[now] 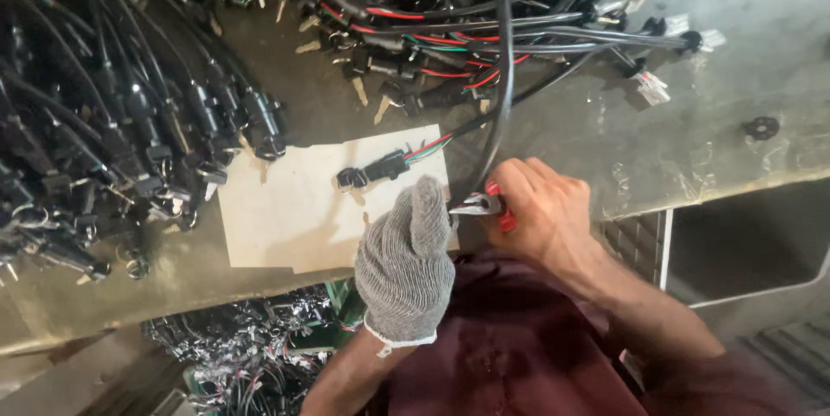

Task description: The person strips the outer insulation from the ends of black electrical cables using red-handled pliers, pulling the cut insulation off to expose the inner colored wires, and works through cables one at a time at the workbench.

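Grimy workbench (605, 131) carries cable bundles (112, 139), pale board (294, 208).

A worn grey workbench (692, 122) (stained and scuffed) fills the view, its edge dropping to a dim floor (78, 381). A pale metal frame (743, 286) stands lower right, lit evenly.

L hand (406, 265) in grey knit glove, fist-like, thumb side up, fingers curled in, knuckles just left of R fingertips. L forearm bare, running down-left. R hand (540, 213) bare, fingers (516, 176) wrapped shut round red-handled pliers (486, 203), wrist bent, R forearm running down-right. Hands nearly touching at fingertips.
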Motion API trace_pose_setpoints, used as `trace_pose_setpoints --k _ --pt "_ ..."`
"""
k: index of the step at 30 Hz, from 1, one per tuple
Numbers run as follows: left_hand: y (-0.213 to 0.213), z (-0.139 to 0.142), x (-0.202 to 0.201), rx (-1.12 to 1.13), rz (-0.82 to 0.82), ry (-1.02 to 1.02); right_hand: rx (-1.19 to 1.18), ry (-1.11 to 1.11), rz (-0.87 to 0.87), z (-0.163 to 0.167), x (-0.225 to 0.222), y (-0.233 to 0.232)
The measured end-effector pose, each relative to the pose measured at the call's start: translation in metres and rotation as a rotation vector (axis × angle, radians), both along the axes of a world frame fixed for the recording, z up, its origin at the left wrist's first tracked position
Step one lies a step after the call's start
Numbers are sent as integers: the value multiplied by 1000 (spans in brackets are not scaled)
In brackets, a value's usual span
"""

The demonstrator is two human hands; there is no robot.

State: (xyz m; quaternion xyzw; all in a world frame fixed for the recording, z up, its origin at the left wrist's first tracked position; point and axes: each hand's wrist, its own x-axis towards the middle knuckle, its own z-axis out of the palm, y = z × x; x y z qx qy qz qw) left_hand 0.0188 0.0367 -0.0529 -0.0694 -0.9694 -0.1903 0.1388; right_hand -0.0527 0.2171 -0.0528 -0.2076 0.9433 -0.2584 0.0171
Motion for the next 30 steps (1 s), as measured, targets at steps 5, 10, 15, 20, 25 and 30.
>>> trace_pose_setpoints --k 5,10,15,20,25,30 --pt "-9 8 -7 35 -120 -6 -346 -83 96 10 10 -7" --pt "-18 44 -19 459 -193 -216 -166 58 15 10 -4 -16" --pt "-34 68 -28 1027 -409 -738 -380 72 295 -4 -18 -11" --pt "-38 59 -25 1165 -424 -813 -488 -128 397 -11 -24 -2" --pt "-33 54 -17 889 -320 -627 -437 -144 339 -11 -18 -3" --pt "-28 53 -30 272 -127 -424 -119 50 72 -12 -8 -8"
